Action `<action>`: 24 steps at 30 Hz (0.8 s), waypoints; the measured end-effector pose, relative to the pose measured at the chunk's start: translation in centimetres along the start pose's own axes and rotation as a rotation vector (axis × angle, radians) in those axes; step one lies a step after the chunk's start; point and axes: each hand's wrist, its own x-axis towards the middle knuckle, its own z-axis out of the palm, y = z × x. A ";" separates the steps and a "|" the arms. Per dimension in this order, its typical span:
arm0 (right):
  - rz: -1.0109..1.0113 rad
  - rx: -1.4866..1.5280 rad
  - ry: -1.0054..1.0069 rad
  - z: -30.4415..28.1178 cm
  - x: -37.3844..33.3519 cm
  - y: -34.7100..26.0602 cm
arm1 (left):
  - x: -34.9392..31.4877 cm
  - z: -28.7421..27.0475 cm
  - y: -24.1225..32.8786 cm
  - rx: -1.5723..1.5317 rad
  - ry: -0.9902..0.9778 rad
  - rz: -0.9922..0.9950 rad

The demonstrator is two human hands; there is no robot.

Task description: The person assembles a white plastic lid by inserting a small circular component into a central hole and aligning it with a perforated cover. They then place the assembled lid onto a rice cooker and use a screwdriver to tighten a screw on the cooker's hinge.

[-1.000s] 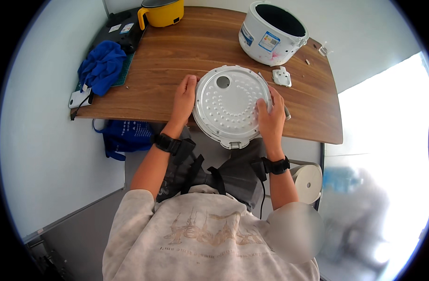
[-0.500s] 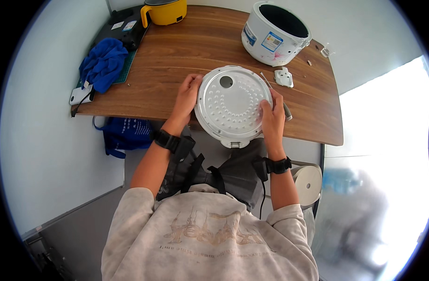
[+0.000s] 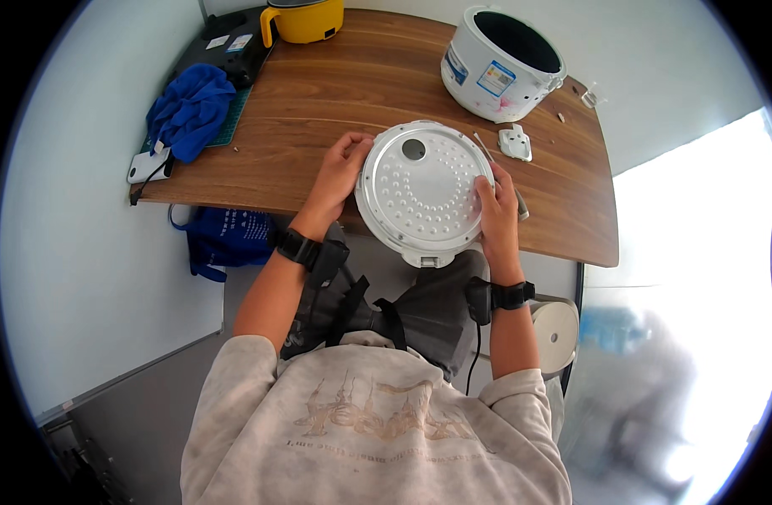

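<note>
Between my two hands is a round rice cooker lid (image 3: 424, 189), its dimpled metal inner face turned up toward me. A dark round hole shows near its far left, and a latch tab sits on the rim closest to me. My left hand (image 3: 342, 172) grips the left rim, fingers reaching underneath. On the right rim, my right hand (image 3: 499, 206) holds with the thumb on top. A screwdriver (image 3: 521, 204) lies on the table partly behind my right hand. Just beyond that hand rests a small white plastic part (image 3: 515, 143).
The white rice cooker body (image 3: 487, 99), lidless, stands at the far right of the wooden table (image 3: 352, 93). A yellow pot (image 3: 306, 23) is at the back. On the left lie a blue cloth (image 3: 188, 109), a black case (image 3: 243, 63) and a white device (image 3: 146, 167).
The whole table scene has shifted slightly right in the picture. Both hands keep their hold on the lid, which has moved only a little.
</note>
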 end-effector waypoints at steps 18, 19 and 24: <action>0.020 0.083 -0.026 -0.2 0.3 -0.4 | -0.8 -0.7 1.4 -0.056 -0.071 -0.191; 0.022 0.091 -0.025 -0.3 0.3 -0.4 | -1.3 -0.6 2.1 -0.083 -0.108 -0.218; 0.045 0.109 -0.030 0.1 0.5 -0.2 | -4.0 -0.1 4.5 0.135 -0.285 -0.289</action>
